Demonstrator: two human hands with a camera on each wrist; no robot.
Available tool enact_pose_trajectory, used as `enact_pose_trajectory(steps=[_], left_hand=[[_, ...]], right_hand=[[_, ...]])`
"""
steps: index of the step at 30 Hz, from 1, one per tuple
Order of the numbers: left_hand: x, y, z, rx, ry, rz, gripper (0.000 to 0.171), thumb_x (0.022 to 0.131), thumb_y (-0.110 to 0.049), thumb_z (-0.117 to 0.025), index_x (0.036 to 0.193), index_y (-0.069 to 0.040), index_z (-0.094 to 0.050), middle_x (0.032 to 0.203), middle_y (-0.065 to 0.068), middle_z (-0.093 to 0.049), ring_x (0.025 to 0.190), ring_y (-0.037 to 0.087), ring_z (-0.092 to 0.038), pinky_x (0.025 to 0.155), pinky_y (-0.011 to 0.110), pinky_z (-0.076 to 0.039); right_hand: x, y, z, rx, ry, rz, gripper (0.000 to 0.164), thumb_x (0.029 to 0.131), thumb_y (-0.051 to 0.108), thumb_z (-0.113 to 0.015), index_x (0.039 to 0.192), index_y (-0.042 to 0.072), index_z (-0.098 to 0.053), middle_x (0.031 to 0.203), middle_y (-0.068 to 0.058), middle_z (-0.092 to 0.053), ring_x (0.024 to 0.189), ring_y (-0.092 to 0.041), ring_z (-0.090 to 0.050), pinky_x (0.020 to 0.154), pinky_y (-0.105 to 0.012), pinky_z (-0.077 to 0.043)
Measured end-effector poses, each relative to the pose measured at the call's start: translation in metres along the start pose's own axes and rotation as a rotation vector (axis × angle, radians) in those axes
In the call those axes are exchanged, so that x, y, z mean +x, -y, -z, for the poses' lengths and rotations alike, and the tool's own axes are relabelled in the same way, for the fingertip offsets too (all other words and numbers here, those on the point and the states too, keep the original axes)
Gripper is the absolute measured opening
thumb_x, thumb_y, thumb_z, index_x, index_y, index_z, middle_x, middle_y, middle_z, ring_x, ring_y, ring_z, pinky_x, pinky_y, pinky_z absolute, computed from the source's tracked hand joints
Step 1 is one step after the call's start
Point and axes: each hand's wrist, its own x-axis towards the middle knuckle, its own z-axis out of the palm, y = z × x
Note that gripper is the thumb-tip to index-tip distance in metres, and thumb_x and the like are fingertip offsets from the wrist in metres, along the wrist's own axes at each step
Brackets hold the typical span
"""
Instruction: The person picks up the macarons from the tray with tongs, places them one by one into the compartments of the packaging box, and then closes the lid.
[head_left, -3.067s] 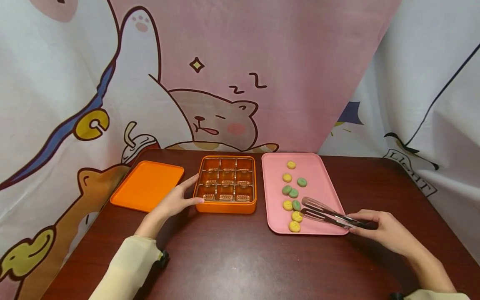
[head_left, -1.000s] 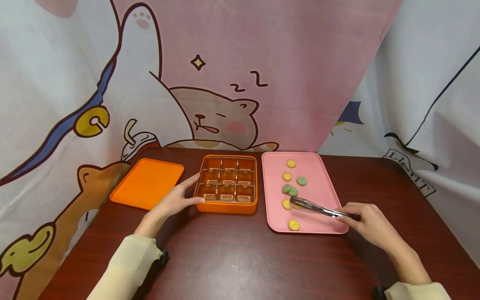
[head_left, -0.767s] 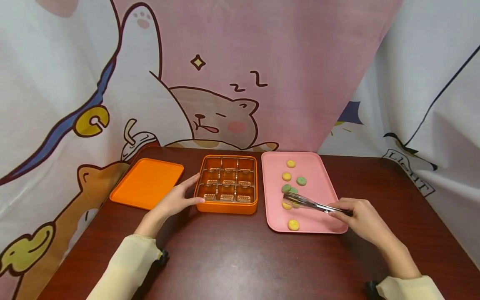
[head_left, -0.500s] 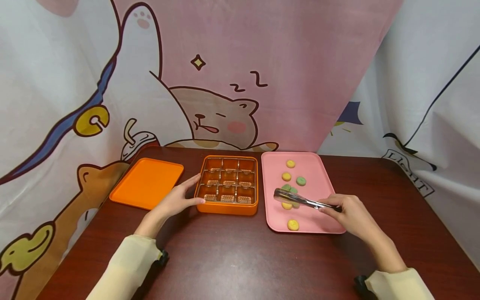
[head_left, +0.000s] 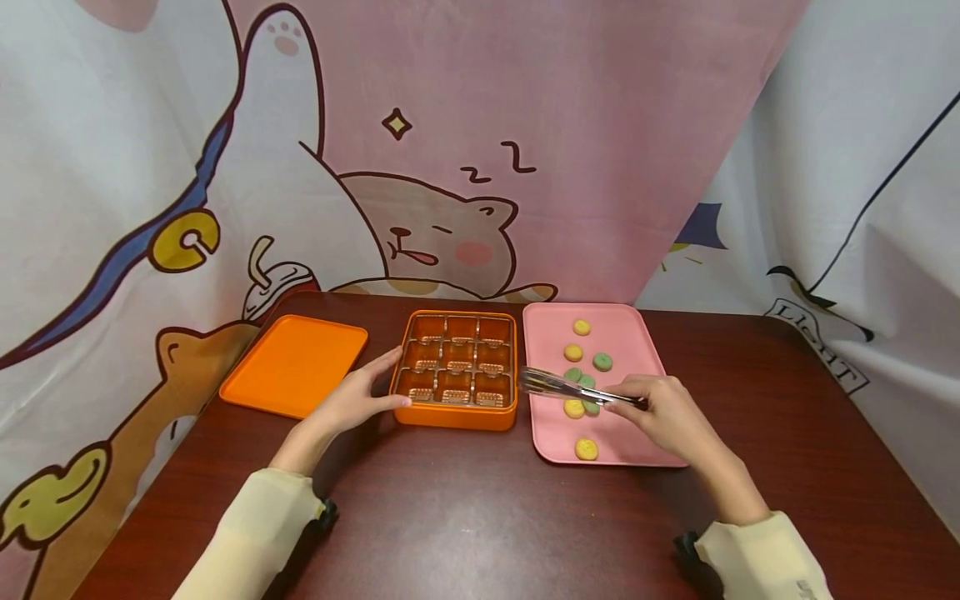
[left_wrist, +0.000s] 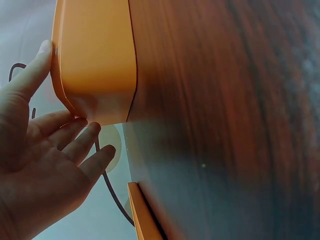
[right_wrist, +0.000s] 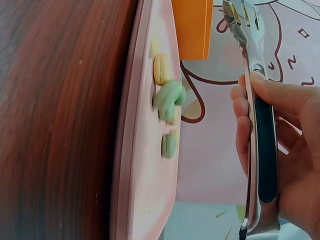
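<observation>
My right hand (head_left: pixel 663 412) grips metal tongs (head_left: pixel 570 387) with dark handles, thumb on one arm and fingers on the other. The tong heads hang between the pink tray (head_left: pixel 630 442) and the orange box (head_left: pixel 457 417). Yellow shows through their slots in the right wrist view. A clear nine-compartment insert (head_left: pixel 459 368) lines the box. My left hand (head_left: pixel 352 404) rests at the box's left side, thumb at the near corner and forefinger farther back, other fingers spread loosely. On the tray lie yellow cookies (head_left: pixel 586 450) and green cookies (head_left: pixel 602 362), some partly behind the tongs.
An orange lid (head_left: pixel 296 367) lies flat to the left of the box, on the dark wooden table (head_left: pixel 465 517). Behind the table hangs a pink and white cartoon curtain (head_left: pixel 600 150). The tray stands close to the box's right side.
The tongs have closed around a yellow cookie at the tray's near part and lifted it; my right hand has carried them left toward the box. The left hand has stayed put.
</observation>
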Motion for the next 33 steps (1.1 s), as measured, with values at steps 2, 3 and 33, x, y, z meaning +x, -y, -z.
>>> enact_pose_trajectory(steps=[2,3,33], left_hand=[[0.000,0.000,0.000,0.003,-0.002,0.000,0.085,0.090,-0.023,-0.075,0.156,0.000,-0.027,0.164,0.018,-0.025,0.151,0.040,-0.026,0.119,0.061,-0.025],[0.000,0.000,0.000,0.007,-0.003,-0.002,0.085,0.090,-0.023,-0.075,0.156,0.000,-0.027,0.164,0.018,-0.026,0.151,0.040,-0.026,0.119,0.061,-0.025],[0.003,0.001,0.000,-0.003,0.009,0.016,0.087,0.089,-0.023,-0.076,0.157,-0.003,-0.027,0.165,0.016,-0.026,0.151,0.038,-0.025,0.120,0.060,-0.024]], right_hand=[[0.002,0.002,-0.003,0.001,0.006,0.001,0.017,0.082,0.007,-0.080,0.097,0.012,-0.081,0.081,0.005,-0.072,0.064,0.000,-0.045,0.053,-0.019,-0.038],[0.003,0.003,-0.004,0.001,0.009,-0.001,0.016,0.082,0.007,-0.080,0.097,0.013,-0.081,0.082,0.005,-0.072,0.065,0.000,-0.046,0.053,-0.019,-0.038],[0.018,0.019,-0.028,0.009,0.072,-0.069,0.019,0.084,0.014,-0.080,0.102,0.010,-0.080,0.101,-0.003,-0.078,0.068,-0.007,-0.051,0.059,-0.020,-0.042]])
